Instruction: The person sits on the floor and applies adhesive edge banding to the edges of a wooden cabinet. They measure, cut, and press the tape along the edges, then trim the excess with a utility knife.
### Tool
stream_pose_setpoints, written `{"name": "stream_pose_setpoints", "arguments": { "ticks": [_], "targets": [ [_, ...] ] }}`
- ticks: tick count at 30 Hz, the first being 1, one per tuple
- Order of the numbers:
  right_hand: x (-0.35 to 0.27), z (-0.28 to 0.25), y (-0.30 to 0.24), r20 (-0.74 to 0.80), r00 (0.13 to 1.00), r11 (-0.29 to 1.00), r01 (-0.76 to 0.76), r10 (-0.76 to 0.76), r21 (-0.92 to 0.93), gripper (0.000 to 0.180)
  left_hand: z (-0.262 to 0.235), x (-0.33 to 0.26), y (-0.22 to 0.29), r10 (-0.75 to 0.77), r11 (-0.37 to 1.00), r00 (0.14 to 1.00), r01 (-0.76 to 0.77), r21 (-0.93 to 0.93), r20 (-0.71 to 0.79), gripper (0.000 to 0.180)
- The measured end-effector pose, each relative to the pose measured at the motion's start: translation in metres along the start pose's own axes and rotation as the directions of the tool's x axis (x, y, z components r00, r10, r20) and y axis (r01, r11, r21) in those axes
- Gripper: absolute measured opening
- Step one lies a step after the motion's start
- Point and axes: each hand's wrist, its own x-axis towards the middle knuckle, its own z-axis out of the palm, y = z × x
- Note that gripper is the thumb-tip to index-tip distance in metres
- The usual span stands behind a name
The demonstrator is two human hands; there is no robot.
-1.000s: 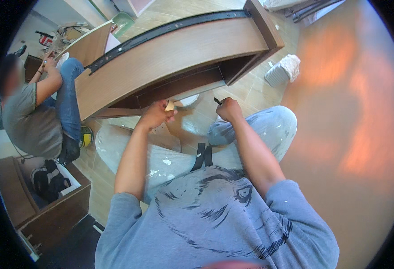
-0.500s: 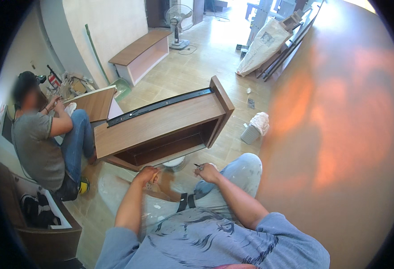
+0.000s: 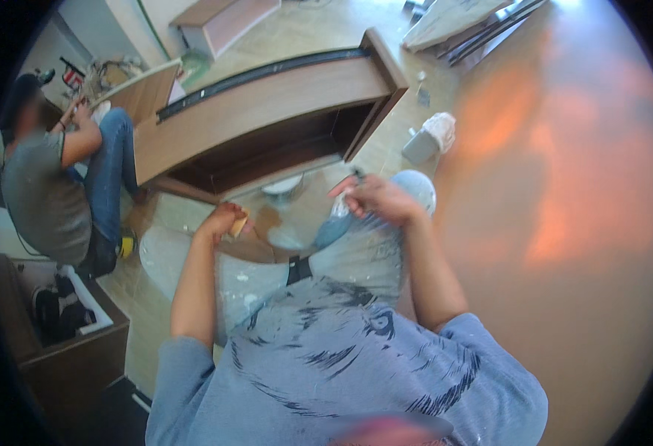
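Person seated before a brown cabinet, a small yellow piece in the left hand

At the far left, a brown box-shaped unit (image 3: 81, 353) held a white tray (image 3: 102, 314) with dark items (image 3: 62, 308) in it. Above it, a co-worker (image 3: 47, 197) in a grey top and blue jeans sat side-on, hands close together. Behind, a red-and-white item (image 3: 72, 74) stood by the wall; any markings on it were too small to read. A yellow-and-dark tin (image 3: 127, 242) sat near the co-worker's hip.

The wearer's left hand (image 3: 222, 220) came next, fingers closed around the yellow piece (image 3: 239, 224), just below the cabinet's near edge; whether it touched that edge could not be told. The cabinet (image 3: 267, 113) lay across the upper middle, its dark hollow facing the wearer, a black rail (image 3: 263, 80) along its top. Below the hollow was a round white container (image 3: 283, 186).

The wearer's grey shirt (image 3: 326, 379) bore a black line drawing of a face, one eye clear. The right hand (image 3: 378, 197), apart from the cabinet, had its fingers bent around a small dark object (image 3: 357, 173), too blurred to identify.

Further right stood a grey bin (image 3: 418, 148) topped with white cloth (image 3: 439, 132), then a broad brown surface (image 3: 564, 297) with an orange glow.
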Motion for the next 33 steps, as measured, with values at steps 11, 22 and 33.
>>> {"name": "stream_pose_setpoints", "arguments": {
  "ticks": [11, 22, 33],
  "targets": [
    [0.003, -0.108, -0.169, -0.489, 0.678, 0.829, 0.364, -0.549, -0.425, 0.045, -0.014, -0.047, 0.011, -0.192, 0.842, 0.933, -0.002, -0.539, -0.304, 0.029],
    [0.053, -0.096, -0.182, -0.467, 0.831, 0.808, -0.035, -0.304, -0.588, 0.050, 0.005, 0.008, 0.004, 0.324, 0.918, 0.473, -0.366, 0.152, -0.820, 0.067],
    [0.037, -0.111, -0.160, -0.503, 0.753, 0.719, -0.059, -0.423, -0.692, 0.037, -0.002, -0.006, 0.046, 0.575, 0.806, 0.095, -0.237, 0.543, -0.813, 0.029]
  ]
}}
